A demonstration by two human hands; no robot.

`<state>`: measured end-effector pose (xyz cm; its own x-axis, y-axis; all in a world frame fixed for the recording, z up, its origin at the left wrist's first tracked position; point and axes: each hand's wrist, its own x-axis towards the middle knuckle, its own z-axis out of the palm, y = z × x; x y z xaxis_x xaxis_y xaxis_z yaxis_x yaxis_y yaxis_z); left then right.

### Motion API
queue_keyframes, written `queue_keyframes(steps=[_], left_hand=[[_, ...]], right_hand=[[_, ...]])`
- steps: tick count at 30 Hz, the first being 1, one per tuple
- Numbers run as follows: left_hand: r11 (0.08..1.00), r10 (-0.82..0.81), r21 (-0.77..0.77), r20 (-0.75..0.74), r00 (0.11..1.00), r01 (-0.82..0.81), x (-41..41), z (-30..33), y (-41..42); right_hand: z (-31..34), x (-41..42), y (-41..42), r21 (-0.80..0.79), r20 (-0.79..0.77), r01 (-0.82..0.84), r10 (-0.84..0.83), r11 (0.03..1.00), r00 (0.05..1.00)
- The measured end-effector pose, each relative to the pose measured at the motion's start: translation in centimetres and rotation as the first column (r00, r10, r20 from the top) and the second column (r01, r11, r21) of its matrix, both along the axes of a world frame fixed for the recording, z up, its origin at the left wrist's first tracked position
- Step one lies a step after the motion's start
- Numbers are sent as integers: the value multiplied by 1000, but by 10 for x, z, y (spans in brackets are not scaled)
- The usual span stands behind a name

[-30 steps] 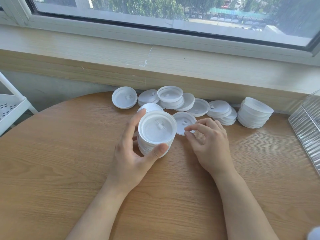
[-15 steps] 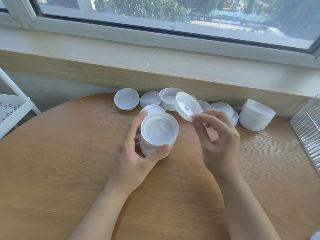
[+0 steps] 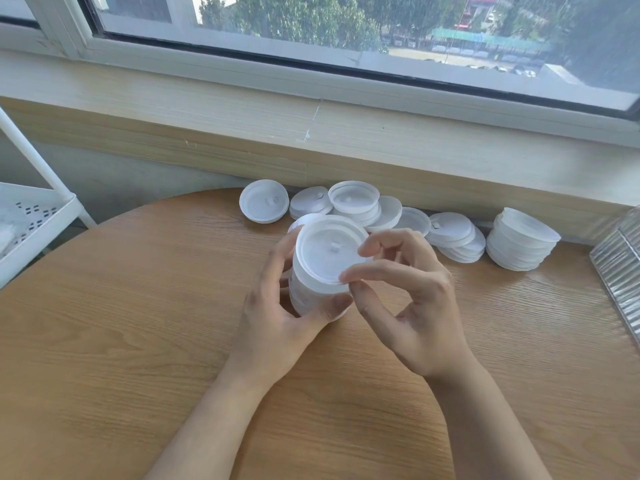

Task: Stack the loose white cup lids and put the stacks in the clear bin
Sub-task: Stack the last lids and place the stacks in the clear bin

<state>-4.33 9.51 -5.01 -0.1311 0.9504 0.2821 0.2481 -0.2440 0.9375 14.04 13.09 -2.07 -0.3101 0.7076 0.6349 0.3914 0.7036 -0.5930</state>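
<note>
Gripping a stack of white lids [image 3: 317, 296] with the left hand [image 3: 277, 323], thumb curled against its near side and fingers wrapped round the far side, above the middle of the round wooden table [image 3: 121, 341]. Pinching the near-right rim of the top lid [image 3: 329, 251] between thumb and forefinger of the right hand [image 3: 412, 306], remaining fingers curled loosely above the lid's right edge. Held stack short and thick, axis leaning slightly toward the window, top lid showing its recessed face upward with a small raised nub at centre. Whether the stack's base touches the table cannot be told, being hidden behind the left hand. Behind it, peeking out, another single lid [image 3: 304, 220] lying flat. Farther back, along the table's far edge, a row of loose lids [image 3: 353, 202], some overlapping, some in low piles, most lying flat; leftmost lid [image 3: 264, 200] apart from the rest, hollow side up. At the right end of the row, a taller finished stack [image 3: 519, 242], leaning slightly. At the far right edge, only a corner of the clear bin [image 3: 620, 271] with ribbed walls visible, contents not discernible. At far left, a white perforated shelf [image 3: 31, 220]. Beyond the table, a pale wooden windowsill [image 3: 311, 133].
</note>
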Motion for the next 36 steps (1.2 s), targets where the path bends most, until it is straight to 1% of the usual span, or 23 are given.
queue_keyframes(steps=[2,4,6,8,12,17,26,30,36], left_hand=[[1000,7,4,-4,1000,-7,0,-2,1],[1000,11,11,-21,1000,-11,-1,-4,1],[1000,6,13,-21,1000,-5,-2,-5,1],[1000,-2,25,-10,1000,3,-2,-5,0],[999,-7,42,1,1000,7,-1,-7,0],[1000,-10,23,8,1000,10,-2,-6,1],[998,-59,-5,-55,997,58,-13,-8,5],[998,-60,-20,-58,997,58,-14,-9,6],[999,-44,-6,-100,994,44,-13,-8,3]], right_hand=[[1,0,-1,-28,-37,-11,10,1000,999],[2,2,-1,-88,-119,-19,9,996,993],[0,1,0,-149,-160,11,-35,989,987],[-6,-2,2,-204,-137,56,-85,977,987],[-19,-5,4,-284,-72,36,-59,958,996],[-23,-1,7,-295,-41,47,-62,954,997],[-27,0,8,-383,-2,37,-41,923,999],[-28,0,10,-401,-17,24,-34,916,999],[-29,-8,7,-435,-123,-32,-24,900,992]])
